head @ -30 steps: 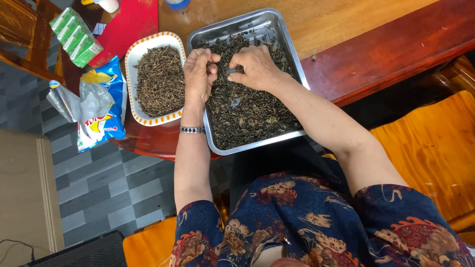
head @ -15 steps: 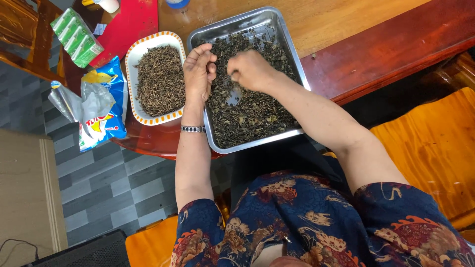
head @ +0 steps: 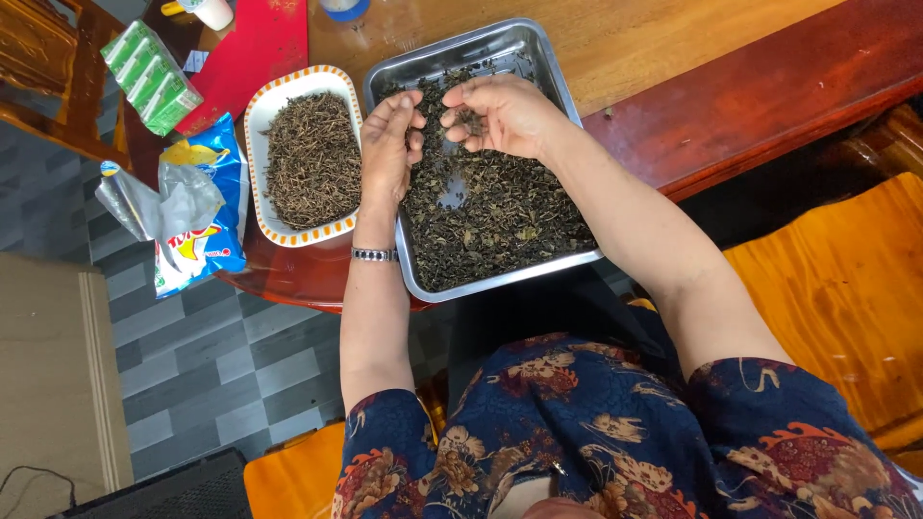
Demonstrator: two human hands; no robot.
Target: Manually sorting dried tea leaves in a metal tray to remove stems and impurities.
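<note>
Right hand [head: 505, 113] cupped palm-up, pinching dried leaves [head: 500, 216] over the steel tray's [head: 567, 86] far end. Left hand [head: 387, 144] loosely curled at the tray's left edge, nearer the oval stem dish [head: 258, 106].

Only 1 view, from a head-worn camera. Looks steeply down over the floral-clad chest and both forearms onto the near edge of the worktop [head: 673, 38]. Faces forward and downward, worktop at top of frame, grey tiled floor [head: 221, 356] at left. Sits close, at arm's reach of the steel tray [head: 500, 46]. Shares nothing with any second view.
</note>
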